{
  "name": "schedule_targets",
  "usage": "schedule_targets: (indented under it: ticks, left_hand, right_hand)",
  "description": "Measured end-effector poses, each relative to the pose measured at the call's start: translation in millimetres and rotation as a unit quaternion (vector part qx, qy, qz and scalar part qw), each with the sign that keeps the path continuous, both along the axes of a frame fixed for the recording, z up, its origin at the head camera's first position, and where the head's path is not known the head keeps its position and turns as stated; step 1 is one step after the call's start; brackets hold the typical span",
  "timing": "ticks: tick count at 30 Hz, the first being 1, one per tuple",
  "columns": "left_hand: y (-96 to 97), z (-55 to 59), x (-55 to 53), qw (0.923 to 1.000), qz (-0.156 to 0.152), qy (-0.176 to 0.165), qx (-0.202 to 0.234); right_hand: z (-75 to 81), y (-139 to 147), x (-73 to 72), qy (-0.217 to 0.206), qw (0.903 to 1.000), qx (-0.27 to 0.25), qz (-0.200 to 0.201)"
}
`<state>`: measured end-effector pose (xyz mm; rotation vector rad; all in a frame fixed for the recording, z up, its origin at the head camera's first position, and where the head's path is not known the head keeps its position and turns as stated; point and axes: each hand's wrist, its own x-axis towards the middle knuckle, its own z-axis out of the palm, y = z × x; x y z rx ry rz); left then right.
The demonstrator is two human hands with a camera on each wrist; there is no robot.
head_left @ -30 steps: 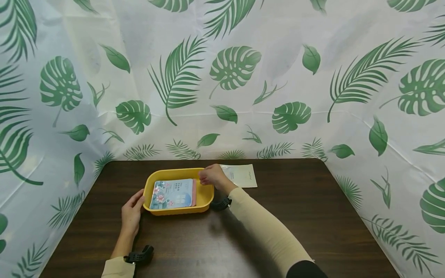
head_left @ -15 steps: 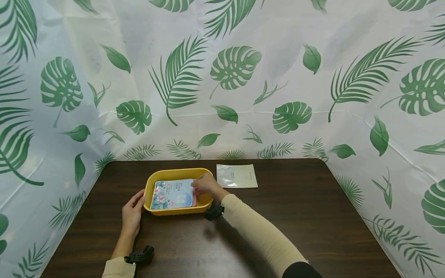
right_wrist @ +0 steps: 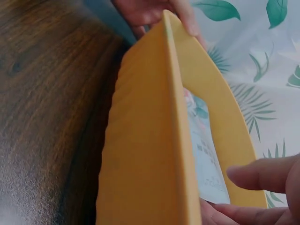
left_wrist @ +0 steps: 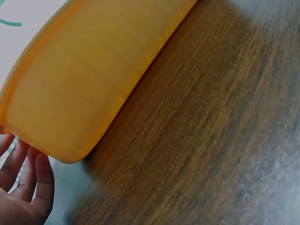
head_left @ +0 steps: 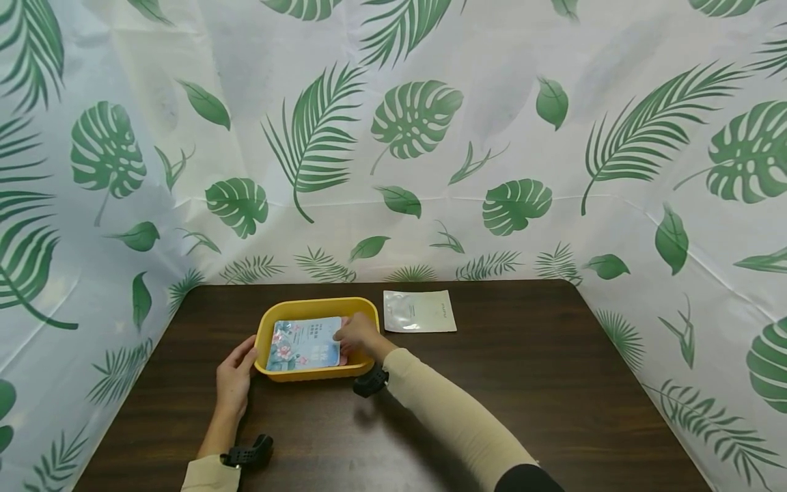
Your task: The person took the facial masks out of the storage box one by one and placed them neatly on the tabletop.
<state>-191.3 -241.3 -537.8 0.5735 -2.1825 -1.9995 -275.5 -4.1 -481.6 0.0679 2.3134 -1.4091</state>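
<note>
Right hand (head_left: 358,333) at a pale-blue, flower-printed flat packet (head_left: 304,344)

We see the packet lying on a flat pink packet (head_left: 343,361) inside a yellow, round-cornered plastic tray (head_left: 320,374), near the far edge of the dark wood-grain worktop (head_left: 522,369), left of its middle. The right hand's fingers meet the packet's right edge, thumb spread from them; whether they grasp it we cannot tell. The left hand (head_left: 233,377) rests loose, unclenched fingers against the tray's left end. We find a cream rectangular sachet (head_left: 424,312) just beside the tray's right end.
</note>
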Motion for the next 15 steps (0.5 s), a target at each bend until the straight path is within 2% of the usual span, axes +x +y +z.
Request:
schedule_targets:
  ticks: [9,15]
  left_hand:
    - [0.3,0.2,0.4,1.0000,0.002,-0.005,0.005]
    - [-0.2,0.9,-0.4,0.9999,0.003,-0.008,0.010]
  right_hand:
    - [-5.0,-7.1,-0.2,-0.002,0.9983,-0.018,-0.056]
    - [-5.8,-11.2,3.2,0.007,0.9983,-0.011,-0.057]
